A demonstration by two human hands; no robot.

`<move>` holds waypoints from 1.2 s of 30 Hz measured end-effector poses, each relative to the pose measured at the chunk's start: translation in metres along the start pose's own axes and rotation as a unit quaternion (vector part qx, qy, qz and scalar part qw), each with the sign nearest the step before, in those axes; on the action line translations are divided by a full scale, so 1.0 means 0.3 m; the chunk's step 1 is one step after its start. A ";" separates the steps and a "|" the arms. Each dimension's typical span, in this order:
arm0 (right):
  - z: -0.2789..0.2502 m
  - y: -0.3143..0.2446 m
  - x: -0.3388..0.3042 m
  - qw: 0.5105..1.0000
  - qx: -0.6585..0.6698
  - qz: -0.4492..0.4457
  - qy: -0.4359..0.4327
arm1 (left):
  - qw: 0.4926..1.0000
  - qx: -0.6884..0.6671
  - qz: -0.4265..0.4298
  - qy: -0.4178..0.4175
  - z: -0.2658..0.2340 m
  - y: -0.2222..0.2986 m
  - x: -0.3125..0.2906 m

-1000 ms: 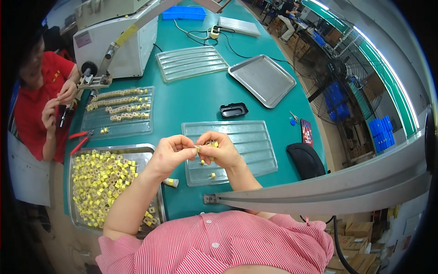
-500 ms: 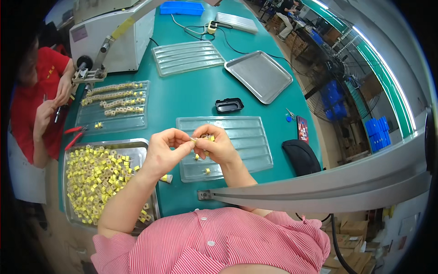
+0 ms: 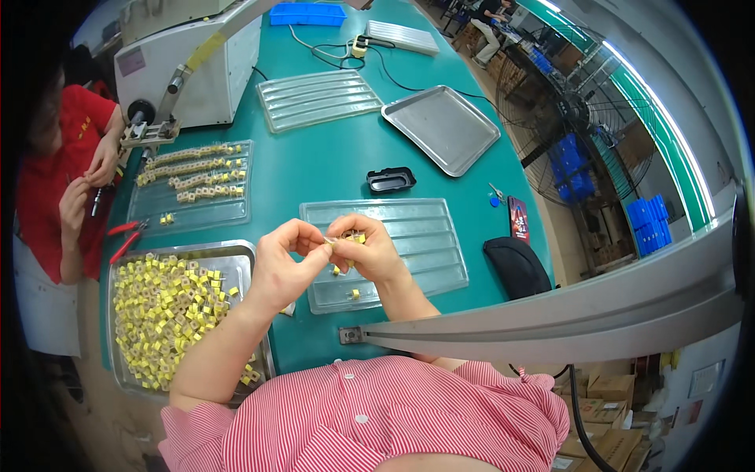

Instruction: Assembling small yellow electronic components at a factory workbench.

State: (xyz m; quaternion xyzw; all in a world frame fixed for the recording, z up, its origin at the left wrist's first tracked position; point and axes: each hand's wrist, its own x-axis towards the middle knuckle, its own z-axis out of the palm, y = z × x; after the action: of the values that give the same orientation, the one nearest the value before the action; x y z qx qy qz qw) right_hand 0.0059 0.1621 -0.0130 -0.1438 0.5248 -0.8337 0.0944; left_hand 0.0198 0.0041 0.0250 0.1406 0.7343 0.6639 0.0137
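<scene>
My left hand (image 3: pixel 287 263) and my right hand (image 3: pixel 371 250) meet over a clear ridged tray (image 3: pixel 429 244). Thumb and finger of the left pinch at the thin pale leads of a small yellow-wrapped coil; the exact grip is partly hidden. Curled fingers of my right hand hold several such yellow coils (image 3: pixel 359 237). Below them, a single yellow coil (image 3: pixel 355 294) lies on the tray. To my left, a metal tray (image 3: pixel 245 250) is heaped with many loose yellow and beige coils (image 3: pixel 165 315).
Another ridged tray (image 3: pixel 236 208) bears rows of coils, near red-handled pliers (image 3: pixel 126 236). Farther off are a black box (image 3: pixel 391 181), a metal tray (image 3: pixel 444 130) and a machine (image 3: pixel 185 75). A metal arm (image 3: pixel 511 334) crosses at right, by a black pouch (image 3: pixel 515 267). A red-shirted person (image 3: pixel 79 157) works at left.
The whole view has shifted slightly. My hands stay together in nearly the same pinch, with only small finger movement. The white cylinder beside my left wrist is now mostly covered.
</scene>
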 end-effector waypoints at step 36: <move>-0.021 0.025 0.004 0.954 0.270 0.045 -0.120 | 0.842 0.280 0.450 0.102 0.034 0.037 -0.008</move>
State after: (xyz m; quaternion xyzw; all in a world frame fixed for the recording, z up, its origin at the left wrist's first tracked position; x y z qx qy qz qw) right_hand 0.0028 0.1638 -0.0223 -0.1877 0.2705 -0.9159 0.2294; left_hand 0.0263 0.0143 0.0343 0.3847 0.7422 0.3744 -0.4012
